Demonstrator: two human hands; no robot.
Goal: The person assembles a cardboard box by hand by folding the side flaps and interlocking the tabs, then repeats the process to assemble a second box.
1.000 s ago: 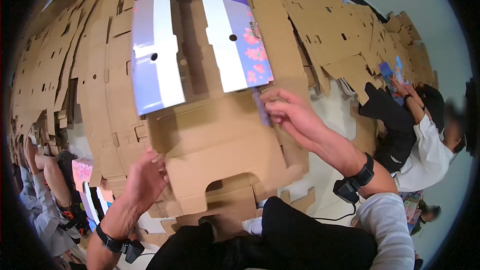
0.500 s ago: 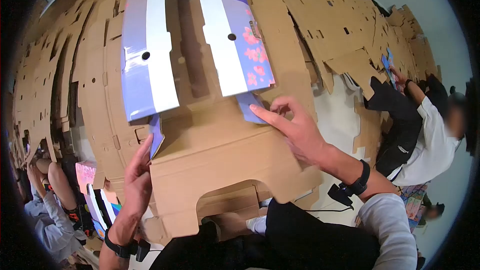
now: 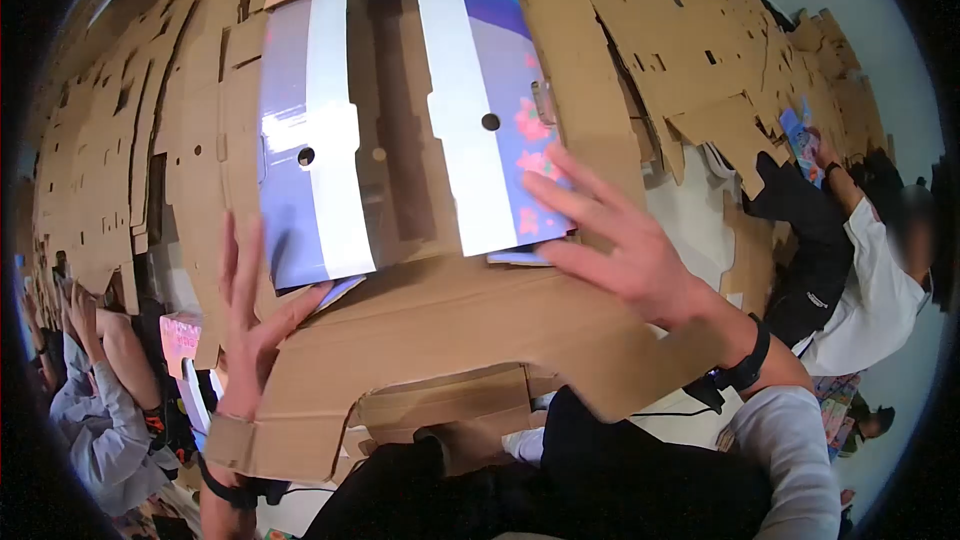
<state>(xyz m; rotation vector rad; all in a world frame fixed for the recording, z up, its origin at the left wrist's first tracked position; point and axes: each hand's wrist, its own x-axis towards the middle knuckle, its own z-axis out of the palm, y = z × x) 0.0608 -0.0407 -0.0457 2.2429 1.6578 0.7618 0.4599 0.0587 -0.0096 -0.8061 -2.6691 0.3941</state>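
A flat die-cut cardboard box blank (image 3: 440,320) lies across my lap, brown side up near me. Its far flaps (image 3: 400,120) are folded over and show a printed purple, white and pink-flower face with round holes. My left hand (image 3: 250,300) stands with fingers spread against the blank's left side, thumb near a small purple tab (image 3: 340,290). My right hand (image 3: 620,240) presses with spread fingers on the right printed flap's near corner, beside another small purple tab (image 3: 515,258).
Large heaps of flat brown cardboard blanks (image 3: 690,50) cover the floor all around. A person in a white top (image 3: 870,290) sits at the right holding a printed piece. Another person (image 3: 100,410) sits at the lower left. White floor (image 3: 690,200) shows at right.
The near brown panel has swung up toward me. Both hands opened their fingers; the right moved up onto the printed flap, the left rose along the left side. The small tabs tucked under.
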